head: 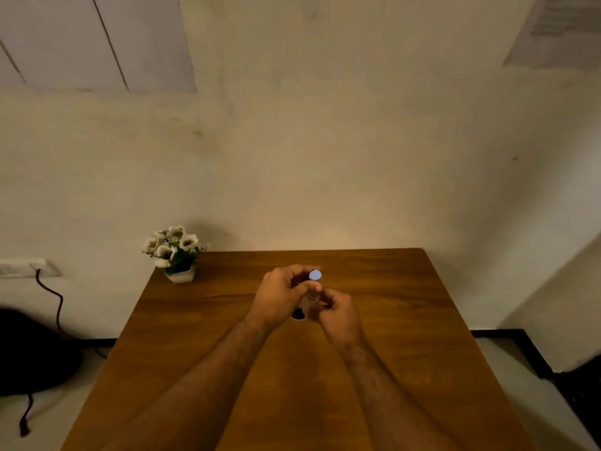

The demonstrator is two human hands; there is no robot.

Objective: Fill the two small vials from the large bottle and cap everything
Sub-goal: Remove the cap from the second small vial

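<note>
A clear bottle (310, 301) with a pale blue-white cap (315, 275) stands upright over the middle of the wooden table (406, 320). My left hand (283, 296) curls round the top of the bottle, thumb and fingers just under the cap. My right hand (338, 312) grips the bottle's lower body from the right. A small dark round thing (297, 315) shows on the table under my left hand, mostly hidden. I cannot pick out the small vials; my hands cover that area.
A small white pot of white flowers (175, 252) stands at the table's far left corner. A wall socket with a dark cable (48, 297) is on the left wall. A dark bag (32, 353) lies on the floor at left.
</note>
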